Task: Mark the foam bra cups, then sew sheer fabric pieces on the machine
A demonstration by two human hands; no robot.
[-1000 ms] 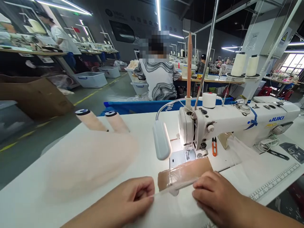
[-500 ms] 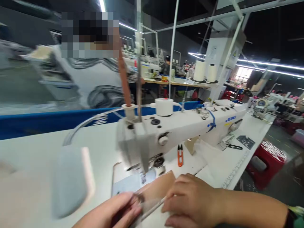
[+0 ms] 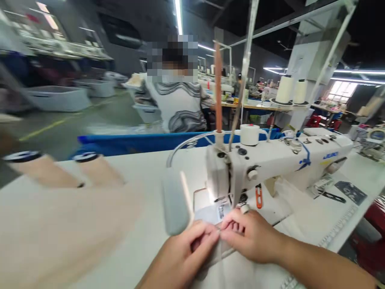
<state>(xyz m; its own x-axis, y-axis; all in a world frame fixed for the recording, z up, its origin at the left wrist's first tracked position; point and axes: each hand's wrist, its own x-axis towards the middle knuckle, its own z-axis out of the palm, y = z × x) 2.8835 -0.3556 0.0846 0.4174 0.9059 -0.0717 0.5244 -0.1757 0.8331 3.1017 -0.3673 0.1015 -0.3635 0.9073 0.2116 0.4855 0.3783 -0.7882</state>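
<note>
My left hand (image 3: pixel 188 249) and my right hand (image 3: pixel 255 237) meet just in front of the white sewing machine (image 3: pixel 279 160). Thumb and fingers of each are pinched together, and the fingertips touch or nearly touch. Between and under them is a thin tan fabric piece (image 3: pixel 225 245), mostly covered by the hands. Its pinched edge is too small to see clearly. Behind the fingers is the lit metal needle plate (image 3: pixel 207 210), with the presser foot partly hidden. Orange thread snips (image 3: pixel 259 196) lie on the machine bed beyond my right hand.
A grey paddle-shaped piece (image 3: pixel 174 204) on a bent tube stands left of the needle. Blurred beige fabric (image 3: pixel 75 237) covers the left tabletop, near two beige thread cones (image 3: pixel 99 170). A person (image 3: pixel 180 102) sits beyond the blue cloth edge (image 3: pixel 144 142). A red stool (image 3: pixel 369 233) is at right.
The view has swung left, bringing the cones and beige fabric into sight. My hands have drawn together, and my right hand has gone from lying over the tan fabric piece to pinching.
</note>
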